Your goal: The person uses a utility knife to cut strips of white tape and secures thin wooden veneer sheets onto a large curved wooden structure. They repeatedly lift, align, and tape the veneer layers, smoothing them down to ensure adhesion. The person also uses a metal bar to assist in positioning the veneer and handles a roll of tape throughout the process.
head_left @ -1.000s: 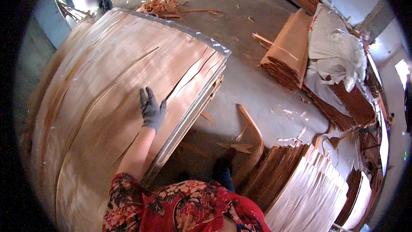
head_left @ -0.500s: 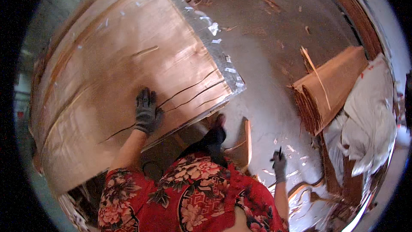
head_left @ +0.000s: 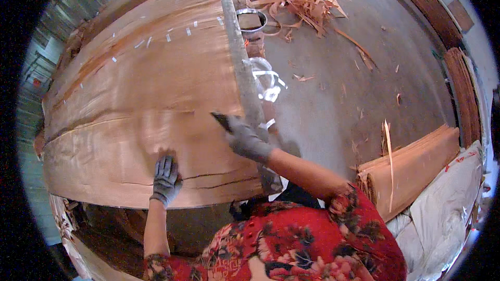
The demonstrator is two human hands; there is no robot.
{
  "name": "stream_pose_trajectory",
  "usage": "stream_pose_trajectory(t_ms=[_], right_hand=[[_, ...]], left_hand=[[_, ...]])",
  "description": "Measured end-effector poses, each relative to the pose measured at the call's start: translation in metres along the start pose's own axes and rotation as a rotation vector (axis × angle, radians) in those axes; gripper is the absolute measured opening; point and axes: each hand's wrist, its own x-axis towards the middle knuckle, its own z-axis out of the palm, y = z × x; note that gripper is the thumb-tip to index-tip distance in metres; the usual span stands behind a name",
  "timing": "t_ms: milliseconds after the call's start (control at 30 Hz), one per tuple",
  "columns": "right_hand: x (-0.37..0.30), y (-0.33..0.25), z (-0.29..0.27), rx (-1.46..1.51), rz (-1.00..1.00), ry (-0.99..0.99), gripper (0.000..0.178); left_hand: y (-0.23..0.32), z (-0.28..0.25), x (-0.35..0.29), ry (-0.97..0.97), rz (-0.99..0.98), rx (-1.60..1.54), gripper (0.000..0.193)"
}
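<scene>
- wearing a red flowered shirt (head_left: 312,242), the person is close against the near edge of a broad, thin wood sheet (head_left: 156,83)
- the left hand (head_left: 166,181), in a dark grey glove, lies palm down on the sheet close to that edge, fingers straight and nearly together, with hold of nothing
- just right of it, thin dark cracks (head_left: 229,183) run across the wood
- the right hand (head_left: 249,138), also gloved in grey, is over the sheet's right side, fingers curled round a dark pointed tool (head_left: 221,120); i cannot tell whether its tip touches the wood
- the sheet spreads over the tabletop (head_left: 235,47), whose grey border shows along the right
- on the floor at right, a pale splinter (head_left: 389,166) crosses a folded stack of brown veneer (head_left: 424,161), with pale cloth (head_left: 448,203) beside it
- some white tape (head_left: 270,93) is just beside the tabletop's right edge
- small white strips (head_left: 188,32) dot the sheet's farther half
- a round container (head_left: 253,30) is farther along the edge
- beyond, a heap of wood scraps (head_left: 297,5) lies on the floor
</scene>
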Motion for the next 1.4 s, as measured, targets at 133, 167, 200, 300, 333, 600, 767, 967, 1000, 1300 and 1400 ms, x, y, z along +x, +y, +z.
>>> stream_pose_trajectory(t_ms=[133, 167, 200, 300, 333, 600, 767, 967, 1000, 1300, 1400], right_hand=[[0.081, 0.022, 0.026, -0.239, -0.217, 0.07, 0.026], [0.096, 0.026, 0.029, -0.372, -0.265, 0.03, 0.024], [0.108, 0.027, 0.036, -0.494, -0.325, -0.019, 0.022], [0.128, 0.031, 0.049, -0.496, -0.477, -0.079, 0.021], [0.128, 0.033, 0.045, -0.464, -0.527, -0.055, 0.021], [0.116, 0.086, -0.04, 0.191, -0.505, -0.088, 0.025], [0.141, 0.221, -0.105, 0.149, -0.047, 0.17, 0.021], [0.17, 0.249, -0.125, -0.29, -0.12, 0.108, 0.025], [0.179, 0.255, -0.121, -0.335, -0.102, 0.069, 0.024], [0.192, 0.287, -0.15, 0.522, 0.13, -0.778, 0.015], [0.193, 0.227, -0.228, 0.406, -0.137, -1.068, 0.014]], left_hand=[[0.066, -0.044, 0.019, -0.154, -0.594, -0.243, 0.071], [0.087, -0.059, 0.017, -0.159, -0.703, -0.237, 0.074], [0.109, -0.07, 0.009, -0.169, -0.829, -0.223, 0.076], [0.188, -0.075, -0.039, 0.219, -1.195, -0.605, 0.085], [0.218, -0.083, -0.053, -0.051, -0.955, -0.058, 0.087], [0.412, -0.093, -0.054, 0.06, -1.712, -0.13, 0.067], [0.435, -0.063, -0.043, 0.254, -1.591, -0.167, 0.068], [0.415, -0.093, 0.008, 0.296, -1.426, -0.053, 0.067], [0.412, -0.102, 0.02, 0.214, -1.358, -0.049, 0.064], [0.314, -0.119, 0.265, 0.242, -1.08, -0.597, 0.068], [0.256, -0.095, 0.374, 0.116, -0.801, -0.687, 0.069]])
